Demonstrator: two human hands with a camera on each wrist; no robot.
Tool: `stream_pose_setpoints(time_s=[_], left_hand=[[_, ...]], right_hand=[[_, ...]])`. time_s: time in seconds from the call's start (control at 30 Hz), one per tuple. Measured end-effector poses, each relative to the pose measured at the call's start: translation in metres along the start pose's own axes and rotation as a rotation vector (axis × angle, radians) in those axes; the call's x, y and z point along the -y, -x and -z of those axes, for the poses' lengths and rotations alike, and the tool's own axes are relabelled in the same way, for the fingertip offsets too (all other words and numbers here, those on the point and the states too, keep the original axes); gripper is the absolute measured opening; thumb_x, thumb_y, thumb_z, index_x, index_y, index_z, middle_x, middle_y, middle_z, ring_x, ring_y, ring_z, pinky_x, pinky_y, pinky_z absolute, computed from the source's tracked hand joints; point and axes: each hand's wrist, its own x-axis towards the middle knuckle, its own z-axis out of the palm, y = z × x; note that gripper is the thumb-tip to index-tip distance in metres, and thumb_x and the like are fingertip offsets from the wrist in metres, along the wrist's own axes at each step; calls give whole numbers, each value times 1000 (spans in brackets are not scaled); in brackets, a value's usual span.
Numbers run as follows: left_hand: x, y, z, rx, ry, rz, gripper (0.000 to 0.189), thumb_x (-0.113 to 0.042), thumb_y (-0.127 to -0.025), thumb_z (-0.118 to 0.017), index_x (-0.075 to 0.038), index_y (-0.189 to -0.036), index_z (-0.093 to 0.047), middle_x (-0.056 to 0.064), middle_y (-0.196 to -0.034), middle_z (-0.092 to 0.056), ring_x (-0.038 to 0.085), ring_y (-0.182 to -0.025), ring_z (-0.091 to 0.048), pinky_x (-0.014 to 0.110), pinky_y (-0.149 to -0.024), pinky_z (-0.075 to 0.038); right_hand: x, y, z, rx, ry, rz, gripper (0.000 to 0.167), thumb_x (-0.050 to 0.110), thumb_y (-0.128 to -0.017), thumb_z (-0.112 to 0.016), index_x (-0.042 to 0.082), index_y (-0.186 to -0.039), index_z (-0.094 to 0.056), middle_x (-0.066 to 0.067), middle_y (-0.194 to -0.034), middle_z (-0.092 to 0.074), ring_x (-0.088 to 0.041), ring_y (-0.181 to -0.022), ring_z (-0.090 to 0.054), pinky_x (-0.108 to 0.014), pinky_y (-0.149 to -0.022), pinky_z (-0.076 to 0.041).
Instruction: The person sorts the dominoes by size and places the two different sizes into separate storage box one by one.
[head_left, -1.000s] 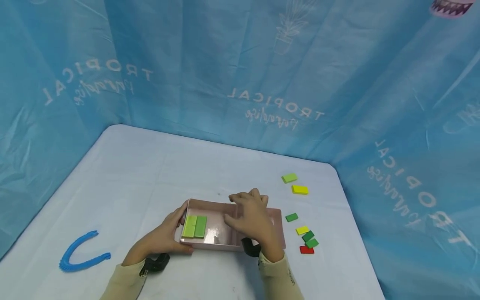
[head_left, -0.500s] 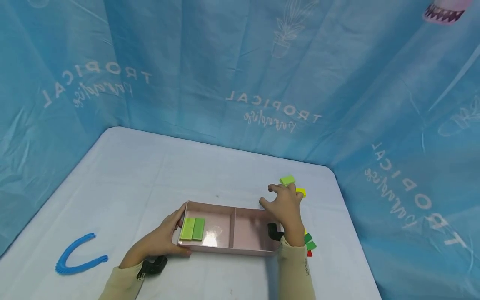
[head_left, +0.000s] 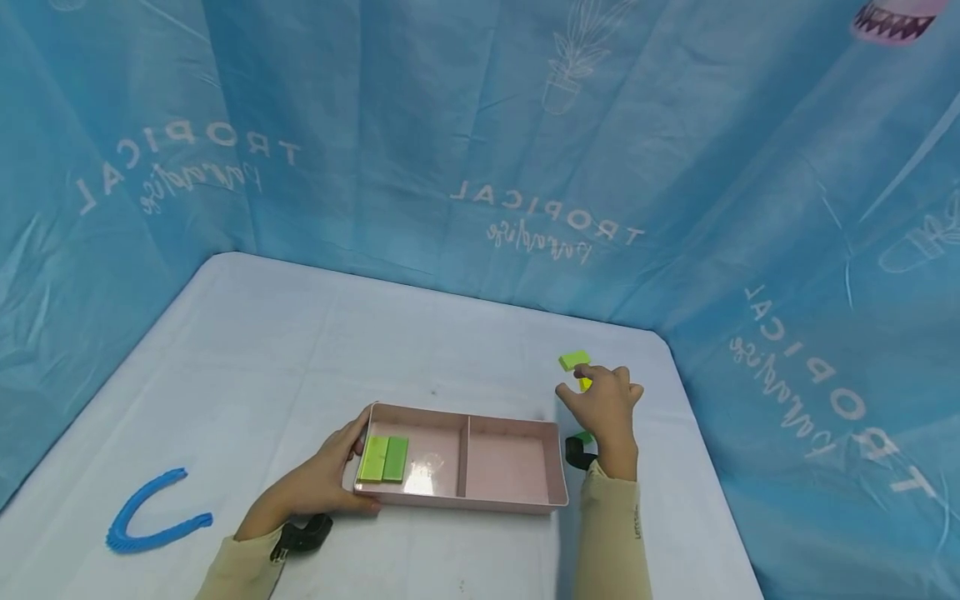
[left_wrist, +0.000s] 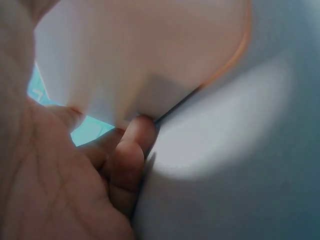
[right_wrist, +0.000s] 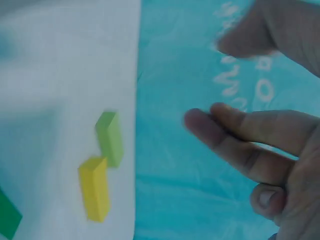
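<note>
A pink two-compartment box (head_left: pixel 517 505) stands on the table. My left hand (head_left: pixel 322 479) grips its left end, thumb along the front wall and fingers at the far side; the left wrist view shows fingers (left_wrist: pixel 131 160) against the box wall (left_wrist: pixel 165 50). Inside the left compartment, a yellow-green block (head_left: pixel 373 460) and a green block (head_left: pixel 395 460) lie side by side. My right hand (head_left: pixel 606 408) is over the table right of the box, thumb and fingers apart, holding nothing. Closest to it are a yellow block (head_left: pixel 585 384), partly covered by the hand, and a light green block (head_left: pixel 574 360).
A darker green block (head_left: pixel 585 437) shows partly beside the right wrist; the forearm hides the area below it. A blue bent ribbed tube (head_left: pixel 142 517) lies at the left of the white table (head_left: pixel 300 333). Blue printed curtains (head_left: pixel 412 167) hang around the table edges.
My right hand has moved from above the box rightward to the yellow block, fingers still apart. My left hand keeps hold of the box, which stays nearly in place.
</note>
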Motion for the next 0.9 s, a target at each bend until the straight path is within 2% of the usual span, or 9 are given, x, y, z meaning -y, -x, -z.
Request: stream_pose_setpoints(time_s=[0.27,0.43,0.53,0.63,0.77,0.83,0.9], left_hand=[[-1,0,1,-7,0,10,141,-42,-62,-96,-16,-163,-2,0,-107,-44,20,-103,-36,33,-84,-38],[-2,2,0,-1,5,-4,140,-42,-63,-96,-15,-163,-2,1,-106,-43,21,-102,-36,34,-83,-37],[-2,2,0,0,14,-6,139,-41,-63,-96,-16,-164,-3,2,-106,-43,21,-101,-36,32,-81,-37],[-2,1,0,0,11,-2,139,-41,-63,-96,-18,-164,-3,2,-106,-42,21,-101,-36,32,-82,-37],[-3,1,1,4,6,7,140,-41,-63,-96,-16,-163,-2,2,-106,-43,22,-102,-36,36,-85,-38],[-3,1,1,5,11,8,140,-41,-63,-96,-15,-163,-2,2,-106,-43,22,-102,-36,35,-84,-38],[-3,1,1,4,13,2,140,-41,-63,-96,-15,-163,-2,2,-106,-42,22,-102,-36,32,-83,-37]], right_hand=[[-27,-16,-13,-68,36,-79,48,28,-84,-71,-4,-121,-71,-24,-115,-69,-38,-98,-44,-56,-81,-21],[-41,-24,-19,-70,64,-163,54,30,-85,-67,-5,-126,-67,-24,-117,-69,-43,-98,-54,-58,-85,-27],[-48,-30,-20,-51,79,-224,58,34,-86,-67,-6,-127,-65,-25,-119,-68,-43,-101,-62,-59,-89,-40],[-52,-34,-21,-31,81,-288,60,38,-85,-68,-9,-123,-65,-28,-117,-66,-44,-103,-63,-57,-82,-51],[-56,-39,-24,35,99,-360,63,44,-85,-68,-14,-109,-65,-33,-107,-60,-49,-102,-55,-56,-79,-49],[-56,-39,-27,72,109,-387,64,46,-85,-67,-15,-104,-63,-32,-103,-56,-48,-102,-51,-55,-78,-47],[-57,-38,-31,86,108,-413,66,46,-85,-67,-16,-106,-62,-32,-104,-54,-46,-103,-48,-55,-80,-46]])
